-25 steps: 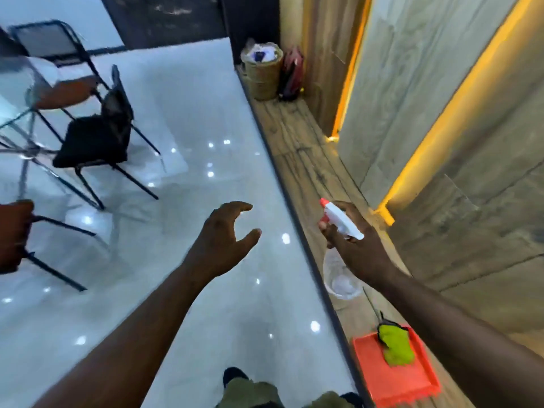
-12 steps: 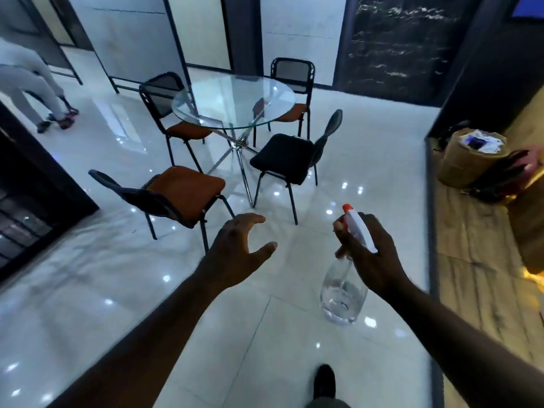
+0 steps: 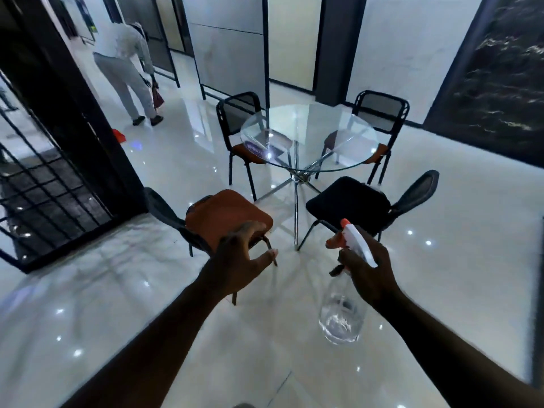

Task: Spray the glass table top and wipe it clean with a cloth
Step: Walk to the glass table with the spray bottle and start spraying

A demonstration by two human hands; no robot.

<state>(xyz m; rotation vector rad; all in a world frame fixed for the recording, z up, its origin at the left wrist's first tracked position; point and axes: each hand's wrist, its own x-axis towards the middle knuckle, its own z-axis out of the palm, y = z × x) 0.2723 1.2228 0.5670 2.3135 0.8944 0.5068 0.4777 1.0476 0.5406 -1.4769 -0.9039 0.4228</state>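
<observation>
Closest in, both forearms reach forward over the glossy tiled floor (image 3: 123,290). The right hand (image 3: 369,275) is clamped round the neck of a clear spray bottle (image 3: 343,316), whose white head and orange nozzle point up and to the left while the near-empty body hangs below the fist; a little liquid sits at the bottom. The left hand (image 3: 238,260) carries nothing, fingers spread and curled, thumb apart from the rest (no cloth shows anywhere in this view, which matters for the wiping half of the job).

Just beyond the left hand stands an orange-seated chair (image 3: 223,213), and beyond the right a black-seated chair (image 3: 350,201), its back leaning off to the right. Between and behind those two seats is the round glass table top (image 3: 309,136) on crossed chrome legs (image 3: 297,184), well apart from both hands, straight ahead and slightly right of centre. The bottle hand looks the nearer of the two, and the gap between the near chairs is the obvious way in. I'd judge spraying hasn't begun; the nozzle would have to swing forward and come much closer first.

Two more black-backed chairs sit on the far side, and off at the far left another person (image 3: 126,69) bends over near the wall panels.
</observation>
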